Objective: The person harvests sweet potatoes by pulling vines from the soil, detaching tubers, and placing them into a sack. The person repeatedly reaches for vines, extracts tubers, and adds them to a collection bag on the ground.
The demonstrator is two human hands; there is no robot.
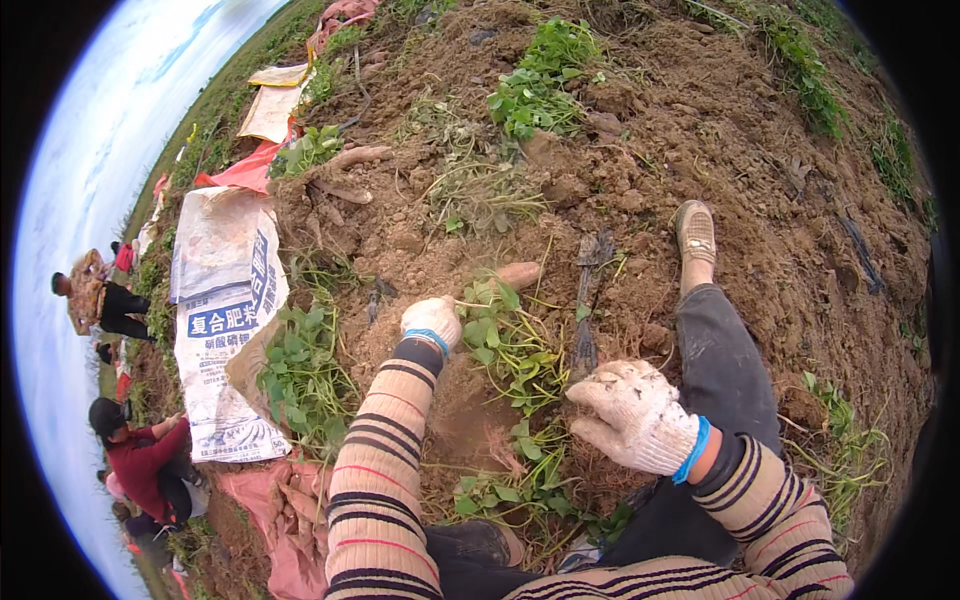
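Note:
My left hand (433, 322), in a whitish knit glove with a blue cuff, is curled over the loose soil. A thin stem shows beside its fingertips, but whether they grip it is hidden. Just beyond lies a sweet potato (517, 276), partly covered by leaves. Green sweet potato vines (529, 367) trail between my two hands. My right hand (634, 416), in a soil-stained glove, has its fingers bent down at the vine's right side. What lies under those fingers cannot be seen. A strip of black plastic film (589, 292) runs through the soil above this hand.
A white printed fertilizer sack (225, 322) lies at left, beside a leafy vine clump (307, 375). Sweet potatoes (300, 510) rest on pink sheeting (255, 487). More roots (352, 172) lie farther up. My shoe (697, 232) is on the soil. Other people (146, 465) are at far left.

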